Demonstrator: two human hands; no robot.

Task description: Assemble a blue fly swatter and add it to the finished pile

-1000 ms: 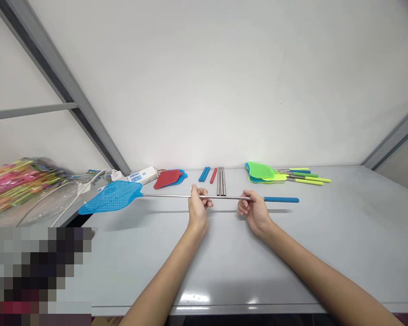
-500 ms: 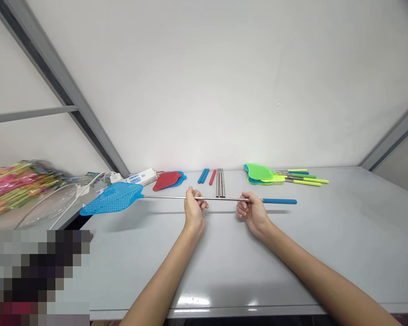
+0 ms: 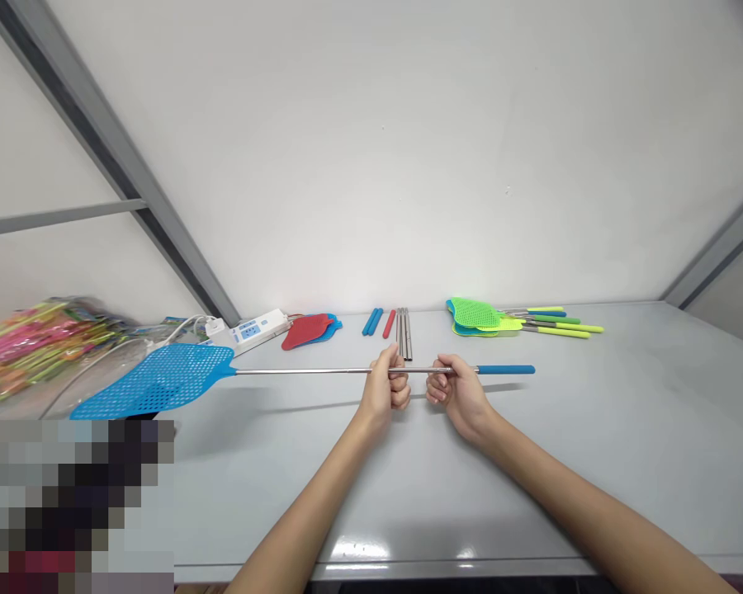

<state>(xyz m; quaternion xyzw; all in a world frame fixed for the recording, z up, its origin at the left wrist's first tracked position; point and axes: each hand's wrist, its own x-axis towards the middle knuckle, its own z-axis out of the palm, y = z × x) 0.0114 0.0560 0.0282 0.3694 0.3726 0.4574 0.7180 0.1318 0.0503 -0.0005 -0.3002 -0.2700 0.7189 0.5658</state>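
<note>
Both hands hold a fly swatter (image 3: 303, 371) level above the grey table. Its blue perforated head (image 3: 161, 379) points left, and its blue grip (image 3: 506, 370) sticks out past my right hand. My left hand (image 3: 387, 384) is closed around the metal rod near its middle. My right hand (image 3: 458, 385) is closed on the rod beside the blue grip, thumb on top. Behind my left hand lie several loose metal rods (image 3: 404, 330), with blue handle sleeves (image 3: 372, 321) and a red one (image 3: 390, 323) next to them.
Red and blue swatter heads (image 3: 309, 330) lie at the back left, beside a white power strip (image 3: 257, 330) with cables. Green, yellow and blue swatters (image 3: 476, 315) are piled at the back right. Plastic-wrapped colourful items (image 3: 43, 342) are at far left; the lower left corner is pixelated.
The rod section has lengthened, and the blue head has moved further left. My left hand has shifted right along the rod, nearer my right hand, and its fingers have closed more.
</note>
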